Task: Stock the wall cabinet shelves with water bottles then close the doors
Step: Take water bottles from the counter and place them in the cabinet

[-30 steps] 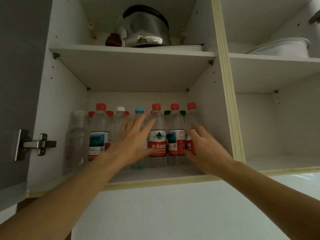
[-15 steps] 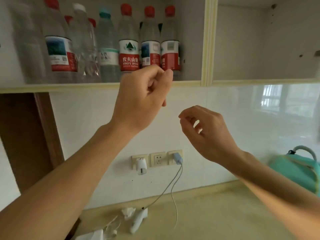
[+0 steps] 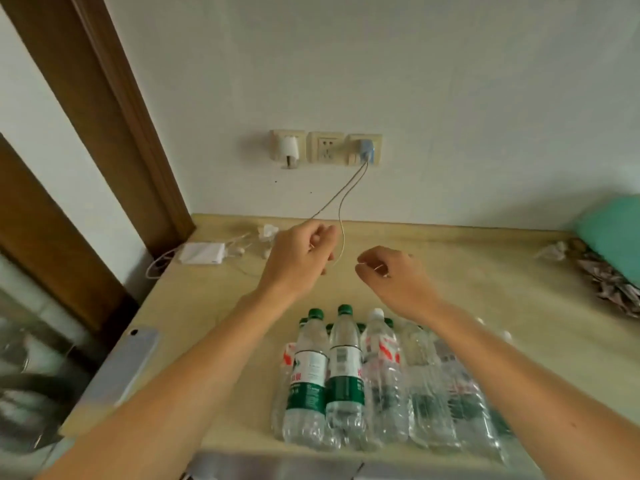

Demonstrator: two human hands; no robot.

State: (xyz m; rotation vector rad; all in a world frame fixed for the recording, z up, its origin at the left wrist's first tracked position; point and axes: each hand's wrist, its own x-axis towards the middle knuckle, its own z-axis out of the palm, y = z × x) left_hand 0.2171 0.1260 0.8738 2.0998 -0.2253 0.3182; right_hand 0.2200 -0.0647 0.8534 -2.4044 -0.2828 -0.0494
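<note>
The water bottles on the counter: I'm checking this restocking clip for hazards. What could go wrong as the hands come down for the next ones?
1. The bottles stand packed together, so grabbing one could topple its neighbours.
2. The charger cable hangs right by the left hand and might snag.
3. The phone lies near the counter edge; a swinging arm could knock it off.

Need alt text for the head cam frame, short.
Two empty hands, the left hand and right hand, hover loosely curled over a beige counter above a cluster of upright water bottles. On the wall behind, a charger in an outlet trails thin cables down to the counter.
</note>
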